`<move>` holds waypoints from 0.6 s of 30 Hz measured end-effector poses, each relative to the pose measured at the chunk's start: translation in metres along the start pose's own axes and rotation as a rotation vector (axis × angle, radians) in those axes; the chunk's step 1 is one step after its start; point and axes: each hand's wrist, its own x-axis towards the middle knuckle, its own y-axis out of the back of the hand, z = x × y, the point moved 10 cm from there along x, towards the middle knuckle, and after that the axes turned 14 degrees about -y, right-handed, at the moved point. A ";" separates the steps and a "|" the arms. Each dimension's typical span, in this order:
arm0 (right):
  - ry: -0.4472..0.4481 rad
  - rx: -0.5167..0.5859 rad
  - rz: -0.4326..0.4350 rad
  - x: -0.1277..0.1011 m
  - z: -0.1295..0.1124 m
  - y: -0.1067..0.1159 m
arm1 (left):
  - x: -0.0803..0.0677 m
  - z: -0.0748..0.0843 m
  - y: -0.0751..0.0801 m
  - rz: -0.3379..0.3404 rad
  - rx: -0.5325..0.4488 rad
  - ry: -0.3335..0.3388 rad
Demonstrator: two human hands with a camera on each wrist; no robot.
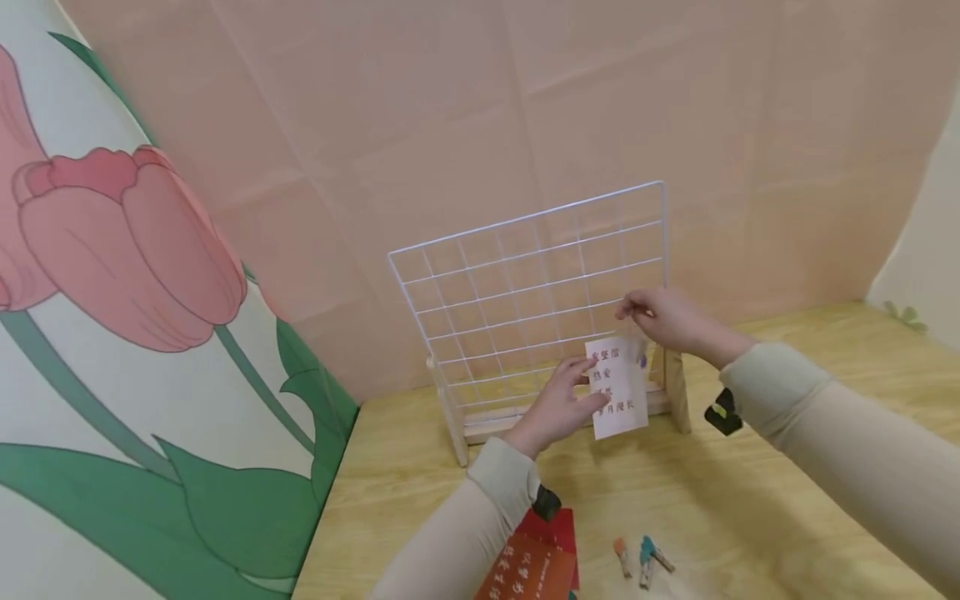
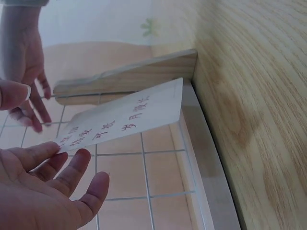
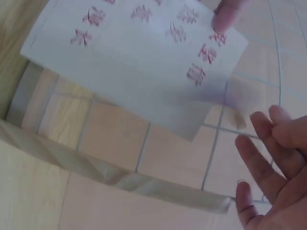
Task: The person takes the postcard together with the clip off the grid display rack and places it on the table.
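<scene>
A white card [image 1: 621,417] with red handwritten characters stands tilted in front of the right part of a white wire grid [image 1: 517,292]. My left hand [image 1: 558,400] is at the card's left side. In the left wrist view its index fingertip touches the card's upper corner, the other fingers [image 2: 98,187] spread loosely and the thumb apart. Just above the card's upper right is my right hand [image 1: 667,321], its fingers loosely bent with nothing between them. A blurred purple thing [image 3: 228,96] shows by the card's top edge, below the right fingers.
Wooden feet [image 1: 677,392] carry the grid on a wood-grain table [image 1: 787,467]. Near the front lie an orange-topped clothespin [image 1: 622,557] and blue-topped clothespins [image 1: 647,560]. Red and orange cards [image 1: 532,562] lie partly under my left forearm. A tulip-painted wall [image 1: 135,242] borders the left.
</scene>
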 end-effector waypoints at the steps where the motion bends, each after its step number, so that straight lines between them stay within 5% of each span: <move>1: -0.017 -0.008 -0.001 0.000 0.001 0.001 | 0.000 0.000 0.000 0.000 -0.003 0.002; 8: -0.091 -0.045 -0.003 -0.001 0.009 -0.002 | 0.000 -0.001 -0.003 0.005 -0.022 0.027; 18: -0.065 -0.011 0.004 -0.009 0.008 0.000 | -0.005 -0.001 0.003 0.029 -0.066 0.050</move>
